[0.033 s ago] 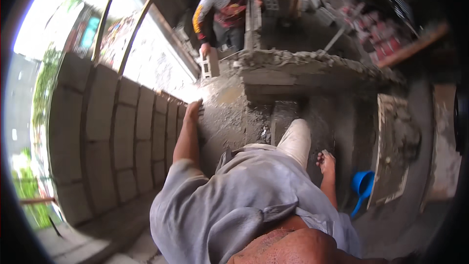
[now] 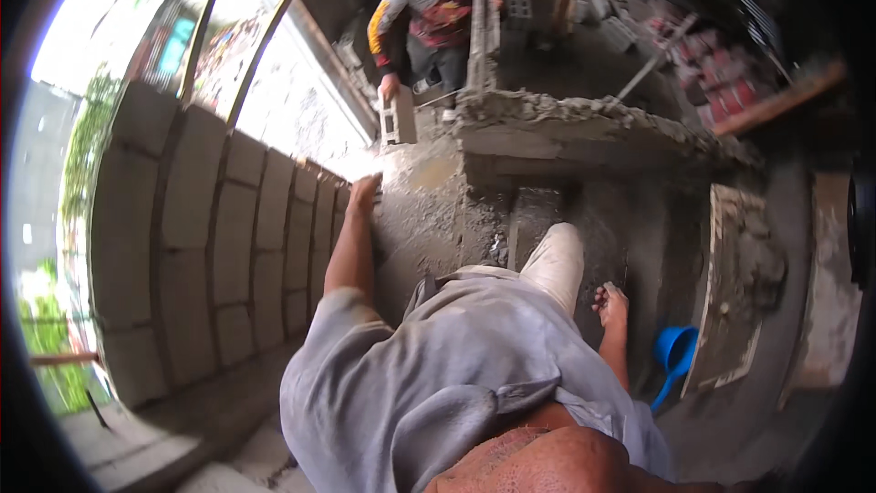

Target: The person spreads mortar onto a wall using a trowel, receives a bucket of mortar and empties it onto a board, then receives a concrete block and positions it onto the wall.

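Note:
My left hand (image 2: 366,194) is at the far end of the grey block wall (image 2: 187,183), appearing to rest on its edge with the fingers laid over it. Low on my right side, my right hand (image 2: 612,305) hangs with its fingers curled in. Something small and greyish seems to show at its fingertips, too small to name. A blue dipper (image 2: 675,344) with a long handle is nearest that hand, beside a board (image 2: 721,310) with wet mortar (image 2: 759,260) on it. Ahead, a co-worker's hand (image 2: 390,87) grips a hollow concrete block (image 2: 398,117) standing on end.
A low wall with rough mortar (image 2: 584,112) along its top crosses in front of me. Behind it stands the co-worker (image 2: 429,18), near an upright post (image 2: 478,36). Stacked reddish bags (image 2: 716,73) and a wooden plank (image 2: 780,100) are at far right.
The whole view has shifted slightly, so the co-worker and block sit a little farther right. Both my hands keep nearly the same pose.

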`<control>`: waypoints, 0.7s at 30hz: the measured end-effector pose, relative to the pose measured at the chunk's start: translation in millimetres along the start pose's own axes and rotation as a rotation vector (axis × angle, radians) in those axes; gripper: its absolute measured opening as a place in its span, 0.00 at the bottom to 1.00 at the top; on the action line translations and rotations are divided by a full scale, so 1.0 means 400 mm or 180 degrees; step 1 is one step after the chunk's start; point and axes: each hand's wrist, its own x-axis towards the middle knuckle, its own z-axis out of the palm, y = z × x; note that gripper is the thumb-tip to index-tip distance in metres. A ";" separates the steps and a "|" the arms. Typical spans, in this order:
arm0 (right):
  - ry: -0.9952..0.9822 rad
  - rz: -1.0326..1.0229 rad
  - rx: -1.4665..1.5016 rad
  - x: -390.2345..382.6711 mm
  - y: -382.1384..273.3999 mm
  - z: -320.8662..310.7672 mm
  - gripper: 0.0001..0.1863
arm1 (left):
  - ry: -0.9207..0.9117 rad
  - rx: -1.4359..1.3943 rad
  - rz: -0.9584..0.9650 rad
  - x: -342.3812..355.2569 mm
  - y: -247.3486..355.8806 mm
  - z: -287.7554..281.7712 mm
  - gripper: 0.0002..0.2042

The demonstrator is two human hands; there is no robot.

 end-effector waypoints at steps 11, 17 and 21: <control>0.0144 0.0109 -0.0292 -0.008 -0.101 0.052 0.08 | 0.2174 0.2489 0.0839 -0.169 0.569 -0.083 0.28; -0.0022 -0.0026 -0.0267 0.027 -0.106 0.078 0.09 | -0.0292 0.3262 0.1396 0.048 0.737 -0.218 0.27; -0.0374 -0.0128 -0.0241 0.054 -0.139 0.139 0.08 | -0.1119 0.2055 0.0621 0.126 0.592 -0.313 0.19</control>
